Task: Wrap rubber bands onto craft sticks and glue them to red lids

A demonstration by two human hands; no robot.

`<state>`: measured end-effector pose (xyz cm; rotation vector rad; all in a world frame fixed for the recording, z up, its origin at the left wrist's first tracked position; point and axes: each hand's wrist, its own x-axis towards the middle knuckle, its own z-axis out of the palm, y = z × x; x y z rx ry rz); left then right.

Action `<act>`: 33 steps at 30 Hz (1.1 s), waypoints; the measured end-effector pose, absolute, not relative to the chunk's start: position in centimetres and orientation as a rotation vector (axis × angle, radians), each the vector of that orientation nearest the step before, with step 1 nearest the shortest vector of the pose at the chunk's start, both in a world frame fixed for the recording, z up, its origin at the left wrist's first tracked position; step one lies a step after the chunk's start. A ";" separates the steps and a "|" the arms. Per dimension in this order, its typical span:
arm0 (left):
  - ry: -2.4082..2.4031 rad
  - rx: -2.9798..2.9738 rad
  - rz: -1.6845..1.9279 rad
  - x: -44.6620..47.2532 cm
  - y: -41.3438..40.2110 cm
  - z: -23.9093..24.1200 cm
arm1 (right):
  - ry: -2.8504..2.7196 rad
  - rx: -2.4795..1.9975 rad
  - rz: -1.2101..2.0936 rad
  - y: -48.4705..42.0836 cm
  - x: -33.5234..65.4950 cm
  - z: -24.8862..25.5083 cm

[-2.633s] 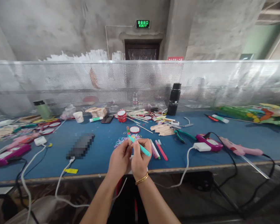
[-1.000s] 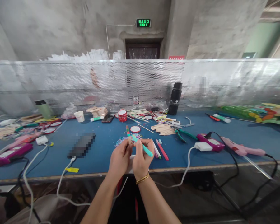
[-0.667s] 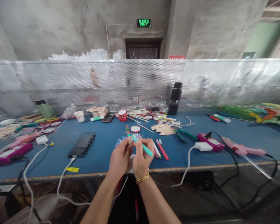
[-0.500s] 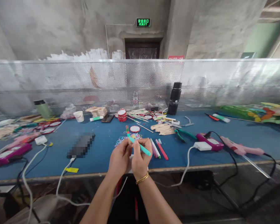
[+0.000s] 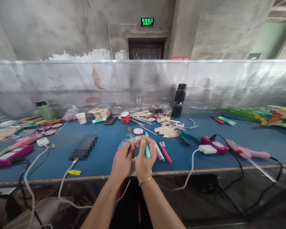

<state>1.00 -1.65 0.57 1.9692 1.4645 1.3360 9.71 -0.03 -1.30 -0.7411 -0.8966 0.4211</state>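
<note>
My left hand (image 5: 123,160) pinches a wooden craft stick (image 5: 130,135) banded in green, red and other colours, and holds it upright over the near edge of the blue table (image 5: 105,159). My right hand (image 5: 145,159), with a gold bracelet at the wrist, is closed round a teal marker (image 5: 147,147) that stands almost upright just right of the stick. Both hands touch each other. Beyond them lie loose coloured rubber bands (image 5: 124,142), a round red-rimmed disc (image 5: 138,131) and two markers (image 5: 162,152), one pink and one white.
A blurred phone (image 5: 83,148) on a white cable lies to the left. Right of my hands are green pliers (image 5: 187,137), a white charger (image 5: 207,149), a magenta device (image 5: 214,143) and a pink glue gun (image 5: 245,152). Plain wooden sticks (image 5: 167,131), a black bottle (image 5: 178,100) and a perforated metal screen (image 5: 62,82) stand behind.
The teal marker was slanted with its tip on the stick; now my right hand has swung it nearly upright, off the stick. My left hand still holds the stick in the same place.
</note>
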 end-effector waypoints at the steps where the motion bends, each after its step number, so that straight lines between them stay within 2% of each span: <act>1: 1.453 1.960 1.336 1.0 -1.6 0.6 | -0.920 -0.751 0.426 0.1 9.7 -1.3; 7: 1.374 1.927 1.357 0.9 -1.7 0.7 | -1.005 -0.787 0.398 0.2 9.8 -1.2; 14: 1.423 1.993 1.306 0.9 -1.6 0.8 | -0.961 -0.698 0.632 0.9 10.0 -1.2; 33: 1.489 1.995 1.311 1.1 -1.8 0.9 | -0.771 -0.643 0.653 -0.7 10.2 -0.6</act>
